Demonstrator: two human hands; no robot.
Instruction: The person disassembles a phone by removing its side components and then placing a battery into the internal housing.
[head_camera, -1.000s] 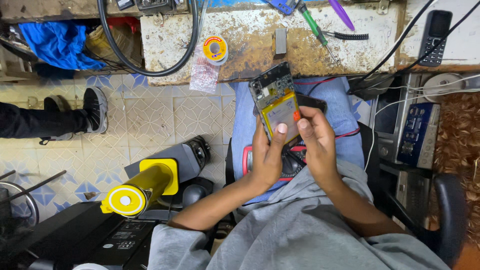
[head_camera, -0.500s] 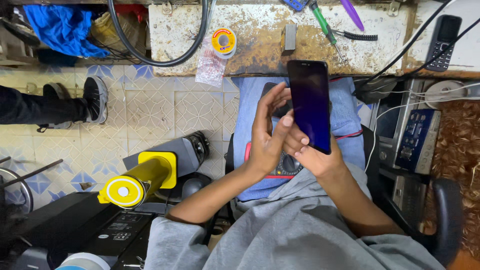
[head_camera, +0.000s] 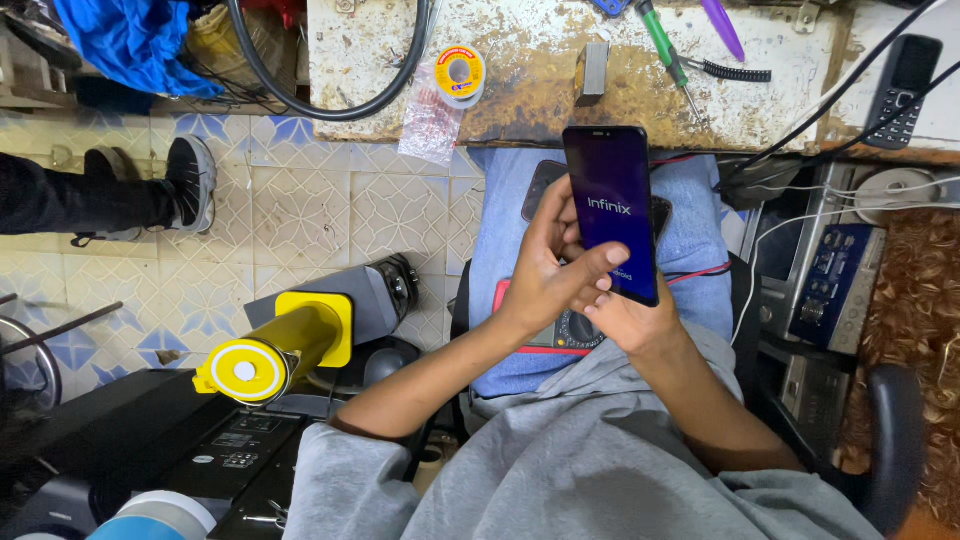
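Phone (head_camera: 612, 210) held upright over the lap, lit screen tilted toward the face for reading. Cradled from below by right hand (head_camera: 628, 318), fingers curled behind the lower edge, mostly hidden. Steadied from the left by left hand (head_camera: 545, 270), fingers wrapped round the left side, thumb laid across the lower glass as if pressing. Under the hands, red-edged meter (head_camera: 560, 335) resting on blue cloth (head_camera: 500, 220), within easy reach. Far off on the rusty worktop (head_camera: 520, 70): solder reel (head_camera: 459, 72), screwdriver (head_camera: 662, 40), keypad handset (head_camera: 902, 75) far right. Yellow cylinder (head_camera: 280, 345) near left on the floor
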